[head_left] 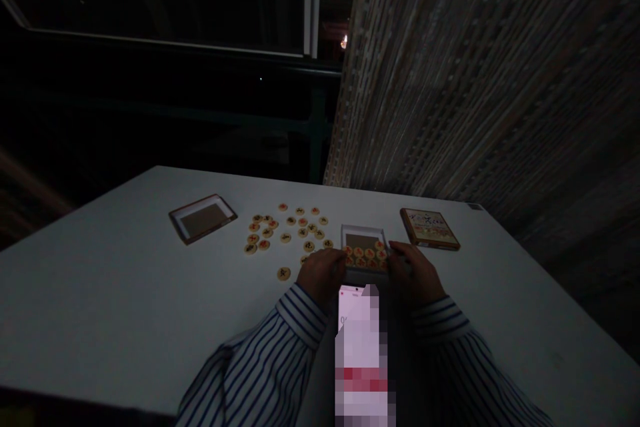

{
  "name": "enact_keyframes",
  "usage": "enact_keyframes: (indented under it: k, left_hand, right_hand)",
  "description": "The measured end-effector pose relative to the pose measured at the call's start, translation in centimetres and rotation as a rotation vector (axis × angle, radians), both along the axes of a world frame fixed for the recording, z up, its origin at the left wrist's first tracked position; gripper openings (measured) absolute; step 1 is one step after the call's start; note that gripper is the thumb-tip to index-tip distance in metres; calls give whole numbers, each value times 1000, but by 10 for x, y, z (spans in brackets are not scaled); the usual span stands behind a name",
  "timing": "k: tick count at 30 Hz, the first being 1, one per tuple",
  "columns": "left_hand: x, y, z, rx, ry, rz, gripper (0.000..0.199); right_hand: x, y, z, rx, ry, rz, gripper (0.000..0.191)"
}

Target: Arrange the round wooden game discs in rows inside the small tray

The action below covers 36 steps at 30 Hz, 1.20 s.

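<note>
Holding box (364, 275) of red-marked discs (369, 253) between both hands (323, 275).

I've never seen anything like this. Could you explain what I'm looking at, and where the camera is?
There is no robot here: a person works with bare hands, and the one picture comes from a camera worn on their head, looking forward and down. On the white table lie loose round pieces with red or dark marks. The left hand and right hand are at either side of a small open box with red-marked pieces inside; I can't tell how firm the grip is. A shallow open tray lies far left, a patterned box or lid right. A lit phone screen, partly blurred out, is nearest the camera.
</note>
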State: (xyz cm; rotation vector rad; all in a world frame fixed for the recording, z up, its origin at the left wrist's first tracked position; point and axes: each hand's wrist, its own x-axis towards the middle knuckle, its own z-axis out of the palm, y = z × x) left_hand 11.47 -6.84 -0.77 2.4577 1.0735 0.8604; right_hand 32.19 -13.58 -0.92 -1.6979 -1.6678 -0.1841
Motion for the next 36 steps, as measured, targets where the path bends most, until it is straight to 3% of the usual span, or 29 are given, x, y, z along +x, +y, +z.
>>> enact_keyframes:
  k: [11,23,29,36]
  left_hand:
    - [-2,-3,4,-11,-38,-28,19]
    - [-22,6,22,12,-85,-52,20]
    - [-40,25,29,-3,-78,25,20]
    - [-41,65,46,-47,-42,111,26]
  right_hand:
    - [-2,0,1,-15,3,31,30]
    - [-5,0,2,6,-3,36,28]
    - [-6,0,4,32,-37,30,28]
    - [-9,3,20,30,22,-4,27]
